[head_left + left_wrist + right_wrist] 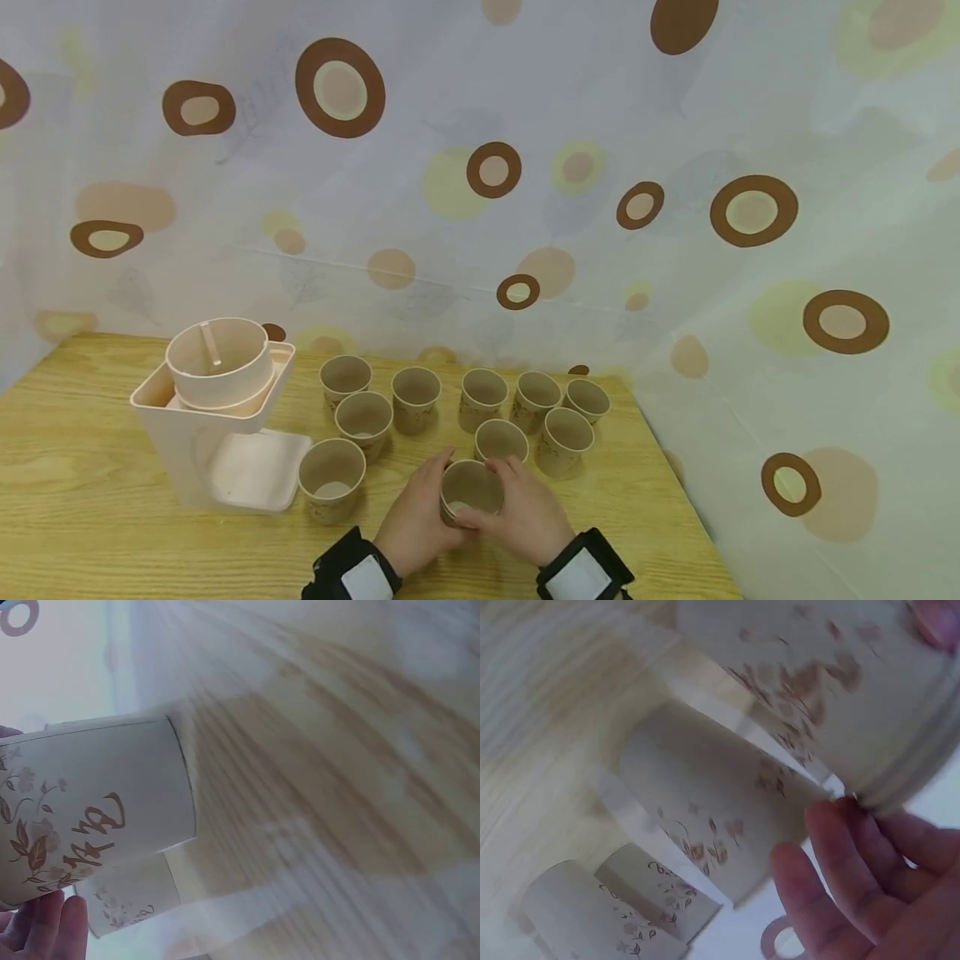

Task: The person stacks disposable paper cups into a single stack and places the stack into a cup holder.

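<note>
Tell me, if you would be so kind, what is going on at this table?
A person is gripping a printed cup from both sides, with the left hand and the right hand. Its rim looks doubled, so another may be nested in it, but I cannot be sure. Nine other cups stand upright on the wooden table, beyond and to the left. At the far left is a pale container with a round piece in its top.
</note>
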Motion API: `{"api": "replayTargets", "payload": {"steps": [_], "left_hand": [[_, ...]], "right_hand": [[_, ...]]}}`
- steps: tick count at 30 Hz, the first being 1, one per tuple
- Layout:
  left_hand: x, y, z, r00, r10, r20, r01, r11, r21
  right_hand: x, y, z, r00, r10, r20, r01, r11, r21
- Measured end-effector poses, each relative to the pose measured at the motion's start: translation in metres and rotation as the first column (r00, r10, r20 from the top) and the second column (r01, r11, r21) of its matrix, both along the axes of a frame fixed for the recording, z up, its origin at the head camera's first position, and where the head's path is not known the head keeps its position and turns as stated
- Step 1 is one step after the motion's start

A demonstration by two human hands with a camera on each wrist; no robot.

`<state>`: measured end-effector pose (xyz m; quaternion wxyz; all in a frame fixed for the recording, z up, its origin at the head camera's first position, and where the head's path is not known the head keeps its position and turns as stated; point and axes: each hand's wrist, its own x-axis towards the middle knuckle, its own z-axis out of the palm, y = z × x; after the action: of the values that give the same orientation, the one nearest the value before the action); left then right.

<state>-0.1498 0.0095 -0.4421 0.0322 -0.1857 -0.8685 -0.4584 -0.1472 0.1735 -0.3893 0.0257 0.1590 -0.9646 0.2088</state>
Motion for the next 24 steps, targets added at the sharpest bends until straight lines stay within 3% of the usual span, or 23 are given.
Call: {"api": "replayTargets", "payload": {"steps": [5, 8, 11, 18, 24], "left_hand": [[-0.002, -0.002, 0.002, 0.998, 0.005, 0.055, -0.008, 0.999, 0.050], [-0.002, -0.004, 0.002, 0.998, 0.018, 0.065, -0.022, 0.998, 0.056], [-0.003, -0.006, 0.002, 0.998, 0.022, 0.063, -0.025, 0.999, 0.048], [-0.003, -0.010, 0.005, 0.998, 0.014, 0.069, -0.018, 0.998, 0.063], [-0.003, -0.013, 0.008, 0.999, 0.021, 0.045, -0.024, 0.998, 0.065]], "right_hand": [[-0.008, 0.010, 0.013, 0.989, -0.068, -0.131, 0.049, 0.989, -0.143], [-0.016, 0.018, 0.014, 0.976, -0.117, -0.183, 0.088, 0.983, -0.160], [-0.026, 0.023, 0.010, 0.977, -0.142, -0.157, 0.120, 0.982, -0.145], [-0.042, 0.025, -0.012, 0.990, -0.139, -0.010, 0.135, 0.978, -0.161], [-0.053, 0.023, -0.026, 0.989, -0.148, 0.024, 0.150, 0.969, -0.197]]}}
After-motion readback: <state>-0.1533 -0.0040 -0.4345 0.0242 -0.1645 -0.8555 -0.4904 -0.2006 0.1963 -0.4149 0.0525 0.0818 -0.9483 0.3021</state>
